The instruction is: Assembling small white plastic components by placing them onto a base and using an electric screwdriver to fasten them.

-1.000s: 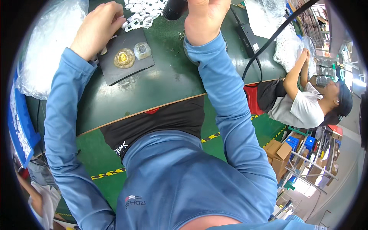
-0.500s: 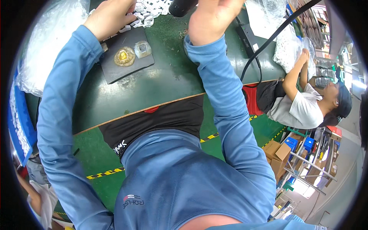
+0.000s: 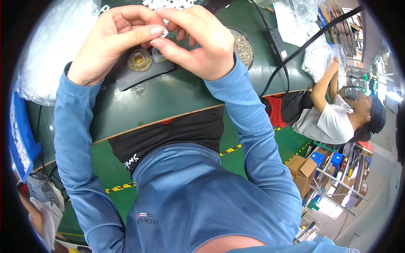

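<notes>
My left hand (image 3: pixel 112 40) pinches a small white plastic piece (image 3: pixel 164 32) at the tip of its thumb. My right hand (image 3: pixel 202 40) meets it there, thumb and index finger curled around the same piece; whether it also holds a smaller part is hidden. Both hands are raised over the dark flat plate (image 3: pixel 143 78) on the green table. On that plate sit a round yellowish translucent lump (image 3: pixel 140 61) and a clear block (image 3: pixel 158 55), partly covered by my right thumb. Beyond my fingers lies a pile of similar white pieces (image 3: pixel 168 4).
Right of my right hand stands a round dish of small metal parts (image 3: pixel 242 47). A black power adapter (image 3: pixel 276 46) and a thick black cable (image 3: pixel 303 38) lie farther right. A large clear plastic bag (image 3: pixel 59 50) fills the left side. A co-worker (image 3: pixel 329 109) sits at the right.
Both hands have come nearer and together, from the white pile and the right side, and now meet on a small white piece. The dish of metal parts has come into view.
</notes>
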Motion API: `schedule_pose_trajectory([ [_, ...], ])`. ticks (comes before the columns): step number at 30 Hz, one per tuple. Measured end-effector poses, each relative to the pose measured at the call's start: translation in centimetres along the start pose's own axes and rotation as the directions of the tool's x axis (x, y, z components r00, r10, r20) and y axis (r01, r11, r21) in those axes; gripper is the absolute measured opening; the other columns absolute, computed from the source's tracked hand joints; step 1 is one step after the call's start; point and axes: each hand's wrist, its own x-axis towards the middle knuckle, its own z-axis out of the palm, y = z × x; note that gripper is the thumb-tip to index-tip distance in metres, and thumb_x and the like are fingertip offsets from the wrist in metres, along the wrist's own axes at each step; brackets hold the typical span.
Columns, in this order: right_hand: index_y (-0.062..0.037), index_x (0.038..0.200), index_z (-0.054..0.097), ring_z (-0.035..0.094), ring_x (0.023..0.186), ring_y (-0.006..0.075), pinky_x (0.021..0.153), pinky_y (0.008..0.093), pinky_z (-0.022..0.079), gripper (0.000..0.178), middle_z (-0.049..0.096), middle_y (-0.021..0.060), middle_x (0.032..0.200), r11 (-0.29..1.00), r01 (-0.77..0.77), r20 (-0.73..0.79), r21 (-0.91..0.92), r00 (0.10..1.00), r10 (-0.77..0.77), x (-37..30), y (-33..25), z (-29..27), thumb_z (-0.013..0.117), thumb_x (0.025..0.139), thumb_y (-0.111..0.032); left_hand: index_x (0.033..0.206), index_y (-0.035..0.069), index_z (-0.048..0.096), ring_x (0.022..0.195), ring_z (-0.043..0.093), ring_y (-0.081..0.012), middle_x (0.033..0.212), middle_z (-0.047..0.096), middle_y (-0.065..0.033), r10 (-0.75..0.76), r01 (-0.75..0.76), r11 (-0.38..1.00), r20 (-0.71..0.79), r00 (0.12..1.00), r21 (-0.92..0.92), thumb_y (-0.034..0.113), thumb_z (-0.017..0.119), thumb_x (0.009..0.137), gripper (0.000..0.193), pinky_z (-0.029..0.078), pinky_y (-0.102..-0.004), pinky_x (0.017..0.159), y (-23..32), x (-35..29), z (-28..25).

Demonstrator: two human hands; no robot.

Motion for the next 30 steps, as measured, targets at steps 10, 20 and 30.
schedule_pose_trajectory([
  [10,-0.0025,0.111,0.073,0.064,0.067,0.0120,0.057,0.0257,0.052,0.036,0.068,0.0045,0.084,0.966,-0.121,0.142,0.230,0.986,0.090,-0.2,-0.3,-0.1,0.086,0.077,-0.001,0.109,-0.001,0.066,0.096,0.066,-0.0110,0.101,0.069,-0.0050,-0.053,0.054,0.998,0.048,0.997,-0.034,0.012,0.071,0.092,0.021,0.051,-0.0250,0.088,-0.1,-0.7,-0.6],
  [20,-0.0060,0.107,0.075,0.062,0.065,0.0093,0.057,0.0236,0.051,0.034,0.067,0.0018,0.081,0.962,-0.128,0.233,0.239,0.970,0.071,-0.1,-0.3,-0.8,0.087,0.075,-0.003,0.097,0.001,0.067,0.078,0.061,-0.0043,0.093,0.069,-0.0023,-0.116,0.112,0.993,0.087,0.990,0.047,0.013,0.073,0.091,0.015,0.046,-0.0198,0.067,0.0,-0.9,-0.4],
  [30,-0.0056,0.101,0.078,0.059,0.058,0.0058,0.053,0.0229,0.049,0.026,0.069,0.0017,0.070,0.810,-0.560,0.367,0.173,0.800,0.475,-1.3,0.1,-1.7,0.088,0.079,-0.017,0.096,0.000,0.067,0.078,0.062,-0.0141,0.081,0.062,-0.0060,0.405,-0.117,0.839,-0.465,0.788,0.532,0.005,0.074,0.087,0.013,0.049,-0.0283,0.068,-1.5,0.5,-0.9],
])
